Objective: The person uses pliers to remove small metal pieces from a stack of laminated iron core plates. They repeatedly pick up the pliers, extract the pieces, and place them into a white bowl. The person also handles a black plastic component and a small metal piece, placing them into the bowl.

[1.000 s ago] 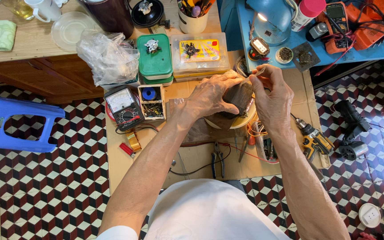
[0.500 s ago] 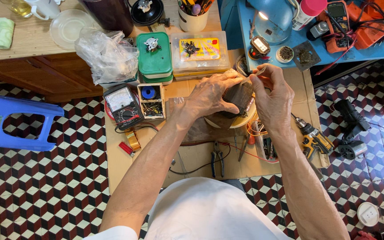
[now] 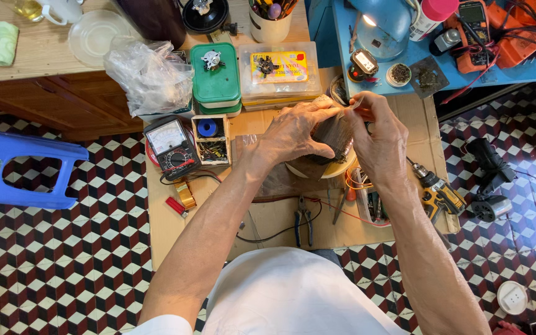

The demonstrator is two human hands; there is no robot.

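Dark brown and ribbed, a block-like part [image 3: 332, 133] sits between both hands over the middle of the cardboard-covered work surface [image 3: 268, 223], just above a pale round dish [image 3: 336, 169]. The left hand [image 3: 296, 130] wraps over the part's left flank and top, fingers curled around it in a firm grasp. The right hand [image 3: 379, 133] closes in from the opposite side, its thumb and forefinger pinched together at the part's upper right corner; whether they hold a thin wire or a strip there cannot be told. The part's long axis appears to run roughly away from the person, tilted slightly. Both hands touch it, the left bearing it, the right working at its far edge. A pair of pliers [image 3: 305, 217] lies near the person's edge of the surface, well apart from either hand. An analogue meter [image 3: 170, 146] lies to the left, beside a small wooden compartment box [image 3: 211, 139].
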